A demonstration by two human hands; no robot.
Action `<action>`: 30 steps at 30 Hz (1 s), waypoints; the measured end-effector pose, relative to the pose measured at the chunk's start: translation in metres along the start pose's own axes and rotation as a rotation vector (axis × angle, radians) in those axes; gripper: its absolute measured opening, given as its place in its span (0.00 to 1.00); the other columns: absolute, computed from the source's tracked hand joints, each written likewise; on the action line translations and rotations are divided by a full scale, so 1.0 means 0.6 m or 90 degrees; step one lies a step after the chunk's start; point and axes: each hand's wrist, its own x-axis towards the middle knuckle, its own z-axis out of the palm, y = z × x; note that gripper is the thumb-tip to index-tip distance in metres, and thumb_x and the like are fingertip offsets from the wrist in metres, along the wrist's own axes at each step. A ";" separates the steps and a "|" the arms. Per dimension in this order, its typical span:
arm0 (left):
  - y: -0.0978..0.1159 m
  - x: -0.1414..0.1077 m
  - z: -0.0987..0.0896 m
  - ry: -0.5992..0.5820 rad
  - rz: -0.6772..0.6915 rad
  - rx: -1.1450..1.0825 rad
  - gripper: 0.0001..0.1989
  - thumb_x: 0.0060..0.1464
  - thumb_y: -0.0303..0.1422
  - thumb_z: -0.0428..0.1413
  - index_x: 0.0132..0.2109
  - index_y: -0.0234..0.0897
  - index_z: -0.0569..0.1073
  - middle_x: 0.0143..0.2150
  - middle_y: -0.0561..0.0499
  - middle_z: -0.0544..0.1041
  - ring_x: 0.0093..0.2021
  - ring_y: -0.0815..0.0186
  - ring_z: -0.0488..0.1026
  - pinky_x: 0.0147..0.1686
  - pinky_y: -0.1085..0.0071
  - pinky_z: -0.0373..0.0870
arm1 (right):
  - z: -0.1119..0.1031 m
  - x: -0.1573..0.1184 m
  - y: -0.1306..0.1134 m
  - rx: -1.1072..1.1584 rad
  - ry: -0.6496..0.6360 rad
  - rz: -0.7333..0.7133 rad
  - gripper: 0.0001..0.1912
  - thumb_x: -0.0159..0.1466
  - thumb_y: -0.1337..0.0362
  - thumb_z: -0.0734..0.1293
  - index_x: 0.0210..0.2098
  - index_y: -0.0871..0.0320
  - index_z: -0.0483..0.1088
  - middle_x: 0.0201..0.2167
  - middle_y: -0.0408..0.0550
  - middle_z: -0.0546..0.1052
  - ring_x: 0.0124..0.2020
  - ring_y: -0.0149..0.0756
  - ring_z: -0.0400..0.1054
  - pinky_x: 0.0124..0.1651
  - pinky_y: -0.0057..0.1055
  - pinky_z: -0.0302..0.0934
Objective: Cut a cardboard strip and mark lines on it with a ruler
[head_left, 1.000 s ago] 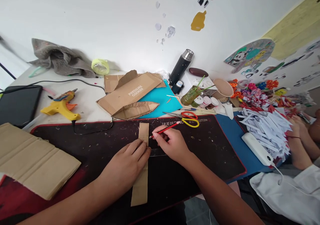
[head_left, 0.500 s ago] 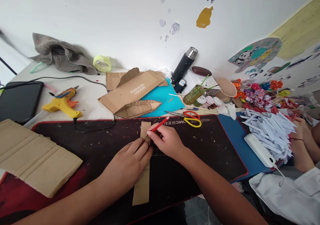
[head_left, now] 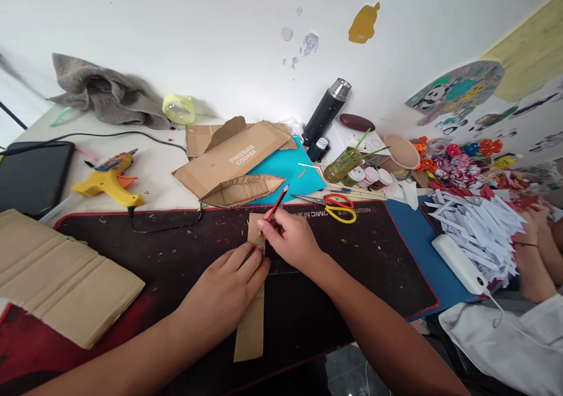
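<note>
A long narrow cardboard strip (head_left: 249,340) lies on the dark desk mat, running away from me. My left hand (head_left: 231,281) presses it down, with the fingers closed together across its upper half. What lies beneath those fingertips is hidden. In my right hand (head_left: 292,237) is a red pencil (head_left: 278,203), pinched between thumb and fingers and slanting up and to the right. The hand rests beside the strip's upper part, close to the left fingertips. Beyond the strip is a boat-shaped cardboard piece (head_left: 241,190). Scissors (head_left: 336,207) with red and yellow handles lie to the right.
A yellow glue gun (head_left: 108,182) with its cord is at the left, above a folded cardboard sheet (head_left: 65,278). A black thermos (head_left: 325,111) and paint jars (head_left: 369,177) stand at the back. White paper strips (head_left: 477,232) are piled near another person's arms (head_left: 534,255).
The red pencil has tilted more upright in my right hand, its upper end swinging left and up. My left hand stays on the strip. The view has shifted slightly.
</note>
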 end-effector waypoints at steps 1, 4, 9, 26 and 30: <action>0.000 0.000 0.000 0.006 0.001 0.001 0.20 0.67 0.25 0.54 0.62 0.32 0.79 0.58 0.40 0.82 0.62 0.51 0.73 0.61 0.59 0.73 | 0.001 -0.002 -0.003 -0.005 -0.008 -0.010 0.09 0.76 0.55 0.68 0.42 0.51 0.76 0.29 0.44 0.83 0.28 0.37 0.76 0.34 0.31 0.63; 0.000 -0.001 0.000 0.021 0.005 0.004 0.21 0.65 0.24 0.54 0.63 0.31 0.78 0.59 0.40 0.82 0.63 0.50 0.73 0.61 0.58 0.73 | 0.004 -0.003 -0.007 -0.036 -0.029 -0.043 0.09 0.77 0.56 0.67 0.42 0.51 0.75 0.33 0.46 0.85 0.32 0.40 0.79 0.37 0.32 0.64; 0.000 -0.001 -0.003 0.000 0.000 -0.006 0.20 0.64 0.24 0.55 0.61 0.31 0.79 0.57 0.41 0.82 0.61 0.51 0.74 0.60 0.59 0.73 | -0.003 0.008 0.004 -0.033 -0.008 -0.002 0.11 0.78 0.55 0.67 0.40 0.51 0.73 0.32 0.46 0.84 0.32 0.40 0.79 0.37 0.32 0.63; 0.000 0.002 -0.004 0.029 -0.001 -0.003 0.19 0.64 0.24 0.55 0.59 0.32 0.81 0.55 0.44 0.83 0.60 0.52 0.73 0.59 0.60 0.73 | -0.007 0.025 0.003 -0.011 -0.020 0.016 0.12 0.79 0.56 0.66 0.39 0.53 0.73 0.28 0.43 0.82 0.30 0.38 0.77 0.36 0.30 0.61; 0.001 0.000 0.000 0.036 -0.001 -0.002 0.20 0.65 0.24 0.55 0.60 0.31 0.80 0.57 0.42 0.82 0.61 0.51 0.73 0.60 0.59 0.72 | -0.001 0.019 0.001 -0.046 -0.043 -0.048 0.09 0.78 0.56 0.67 0.44 0.53 0.75 0.36 0.47 0.85 0.36 0.41 0.80 0.39 0.31 0.62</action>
